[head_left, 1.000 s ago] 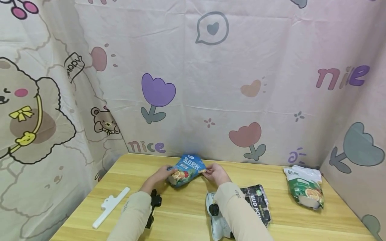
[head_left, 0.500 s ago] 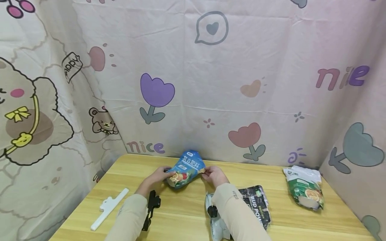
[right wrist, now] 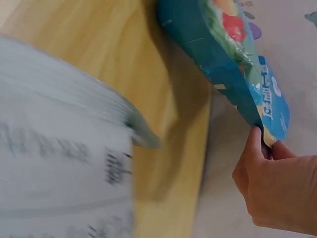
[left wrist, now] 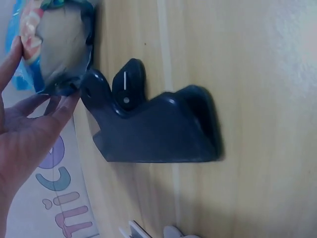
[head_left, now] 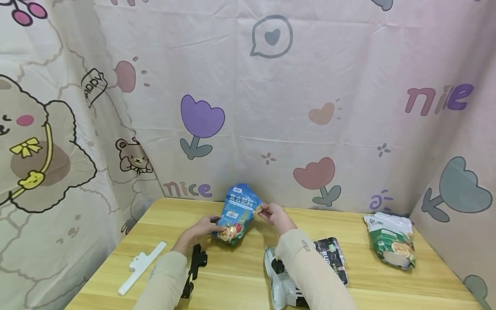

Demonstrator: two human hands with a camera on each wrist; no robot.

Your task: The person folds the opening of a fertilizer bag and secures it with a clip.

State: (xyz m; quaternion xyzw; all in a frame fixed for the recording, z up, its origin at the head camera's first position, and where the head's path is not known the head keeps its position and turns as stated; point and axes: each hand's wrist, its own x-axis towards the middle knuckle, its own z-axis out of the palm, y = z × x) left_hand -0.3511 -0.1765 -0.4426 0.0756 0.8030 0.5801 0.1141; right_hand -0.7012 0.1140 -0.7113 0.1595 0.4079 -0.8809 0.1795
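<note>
We log the blue bag (head_left: pixel 237 210) below frame centre, in hold: left hand (head_left: pixel 200 228) pinching its lower side, right hand (head_left: pixel 277 218) its corner. Black clip (left wrist: pixel 153 131), white clip (head_left: pixel 141 268), lower left, unattached.

A bright blue pouch (head_left: pixel 237 215), printed with white characters and red-and-orange fruit, set against a pale curtain (head_left: pixel 348 51) patterned with purple and red tulips.
From the blue pouch: at three o'clock, a green-and-white bag (head_left: pixel 390 241) with an orange fruit motif; at four, a black packet (head_left: pixel 336 260) lettered in white; at seven, a black clip (head_left: pixel 199 258); at eight, a plain white clip (head_left: pixel 141 268). Sleeves (head_left: pixel 167 275) are beige, the counter (head_left: pixel 228 280) yellow and wood-grained.
</note>
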